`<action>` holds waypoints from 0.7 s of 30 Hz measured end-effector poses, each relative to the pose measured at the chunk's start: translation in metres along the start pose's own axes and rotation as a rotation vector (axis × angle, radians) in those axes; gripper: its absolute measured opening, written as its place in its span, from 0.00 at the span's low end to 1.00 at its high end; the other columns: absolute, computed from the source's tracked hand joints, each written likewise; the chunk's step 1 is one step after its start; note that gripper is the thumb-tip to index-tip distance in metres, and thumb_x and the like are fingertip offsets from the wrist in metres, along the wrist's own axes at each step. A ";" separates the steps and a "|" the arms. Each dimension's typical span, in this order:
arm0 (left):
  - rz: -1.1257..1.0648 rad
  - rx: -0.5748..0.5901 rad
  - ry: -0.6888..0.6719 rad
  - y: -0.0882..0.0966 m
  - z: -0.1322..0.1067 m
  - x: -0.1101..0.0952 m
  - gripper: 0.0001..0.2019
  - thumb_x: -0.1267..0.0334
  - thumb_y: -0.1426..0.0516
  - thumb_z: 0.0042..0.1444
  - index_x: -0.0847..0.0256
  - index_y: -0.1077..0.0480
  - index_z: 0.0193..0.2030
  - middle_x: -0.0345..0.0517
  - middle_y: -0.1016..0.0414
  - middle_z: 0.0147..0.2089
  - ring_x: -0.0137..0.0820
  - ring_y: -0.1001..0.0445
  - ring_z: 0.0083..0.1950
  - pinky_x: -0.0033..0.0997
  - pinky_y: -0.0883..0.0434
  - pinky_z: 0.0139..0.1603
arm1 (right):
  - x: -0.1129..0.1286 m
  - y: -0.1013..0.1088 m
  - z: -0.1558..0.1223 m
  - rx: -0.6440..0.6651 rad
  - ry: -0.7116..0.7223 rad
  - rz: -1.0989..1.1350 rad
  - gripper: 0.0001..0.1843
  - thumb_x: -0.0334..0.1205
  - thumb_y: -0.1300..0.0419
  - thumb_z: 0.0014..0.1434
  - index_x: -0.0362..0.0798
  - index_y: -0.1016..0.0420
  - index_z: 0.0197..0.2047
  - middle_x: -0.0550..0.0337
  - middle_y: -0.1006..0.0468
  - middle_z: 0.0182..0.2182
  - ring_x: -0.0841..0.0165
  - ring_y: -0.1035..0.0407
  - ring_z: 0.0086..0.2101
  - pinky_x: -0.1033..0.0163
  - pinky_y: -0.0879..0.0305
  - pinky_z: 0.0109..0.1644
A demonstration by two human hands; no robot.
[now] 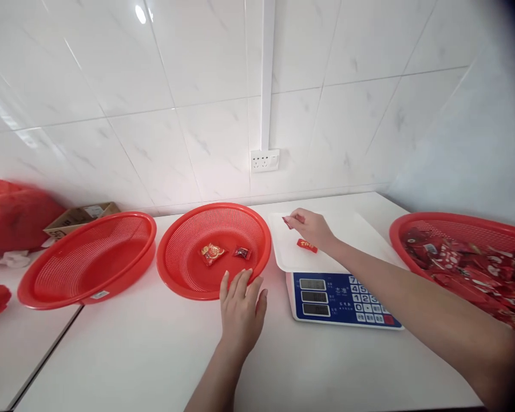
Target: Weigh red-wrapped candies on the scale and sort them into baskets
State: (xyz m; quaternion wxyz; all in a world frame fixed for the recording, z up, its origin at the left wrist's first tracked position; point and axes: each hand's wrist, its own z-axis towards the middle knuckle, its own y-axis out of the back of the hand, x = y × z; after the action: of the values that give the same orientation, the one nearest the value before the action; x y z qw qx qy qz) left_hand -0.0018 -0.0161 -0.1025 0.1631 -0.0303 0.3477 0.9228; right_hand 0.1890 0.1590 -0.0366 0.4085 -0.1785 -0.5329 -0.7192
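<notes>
Candy (288, 222) in a red wrapper is pinched between the thumb and fingers of the right hand (312, 228), held over the far left part of the scale's white pan (283, 243). From where I stand, I can't tell whether it touches the surface. A red packet (306, 246) with yellow lettering lies on the pan, just below that hand and near the wrist.

The left hand (241, 315) is palm down, fingers a little spread and slightly bent, at the near edge of the middle basket (195, 273); whether the fingertips touch the rim I can't say. Inside that basket are a larger red-and-gold packet (213, 253) and, to its right, a small dark-and-red one (242, 252).

Below the pan, the scale (300, 316) shows a blue panel with three displays and white keys. To its right, the right basket (396, 236) holds a heap of red packets (467, 266), partly behind the forearm. Over on the left stands another red basket (107, 269), with a cardboard box (79, 216) behind it.
</notes>
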 end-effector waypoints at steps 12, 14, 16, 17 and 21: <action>0.005 -0.014 -0.026 0.001 0.002 0.001 0.08 0.66 0.47 0.61 0.58 0.28 0.44 0.48 0.22 0.48 0.36 0.25 0.50 0.47 0.46 0.66 | 0.085 -0.042 0.003 0.503 0.206 0.047 0.31 0.54 0.49 0.63 0.49 0.40 0.65 0.52 0.40 0.65 0.58 0.46 0.64 0.48 0.49 0.66; -0.004 -0.001 -0.021 0.002 0.001 0.000 0.09 0.65 0.47 0.61 0.57 0.28 0.45 0.48 0.22 0.49 0.36 0.25 0.50 0.48 0.46 0.66 | 0.063 -0.023 -0.001 0.481 0.205 -0.122 0.28 0.49 0.47 0.62 0.51 0.36 0.63 0.51 0.35 0.62 0.57 0.41 0.60 0.47 0.45 0.64; -0.013 0.017 -0.009 0.003 0.000 0.000 0.09 0.65 0.47 0.61 0.57 0.28 0.45 0.48 0.23 0.49 0.36 0.25 0.50 0.49 0.46 0.66 | 0.032 -0.001 -0.007 0.453 0.167 -0.297 0.25 0.44 0.44 0.58 0.52 0.31 0.59 0.50 0.30 0.57 0.54 0.35 0.56 0.45 0.39 0.59; -0.017 0.028 -0.003 0.004 0.000 0.000 0.09 0.64 0.48 0.62 0.57 0.28 0.46 0.49 0.23 0.50 0.36 0.25 0.51 0.49 0.46 0.66 | 0.017 0.009 -0.011 0.449 0.123 -0.385 0.25 0.42 0.43 0.56 0.51 0.30 0.58 0.48 0.28 0.56 0.51 0.32 0.53 0.45 0.36 0.55; -0.018 0.079 -0.003 0.006 -0.002 -0.001 0.10 0.63 0.48 0.62 0.57 0.29 0.47 0.50 0.24 0.52 0.37 0.26 0.52 0.50 0.45 0.66 | -0.026 0.030 -0.025 0.469 0.027 -0.571 0.20 0.36 0.46 0.55 0.50 0.24 0.51 0.47 0.24 0.47 0.52 0.27 0.44 0.49 0.31 0.44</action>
State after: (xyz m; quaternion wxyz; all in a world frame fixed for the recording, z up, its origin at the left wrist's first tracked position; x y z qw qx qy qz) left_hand -0.0030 -0.0217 -0.0999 0.1731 -0.0255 0.3835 0.9068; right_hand 0.2323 0.1431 -0.0450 0.2282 0.0855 -0.7062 -0.6648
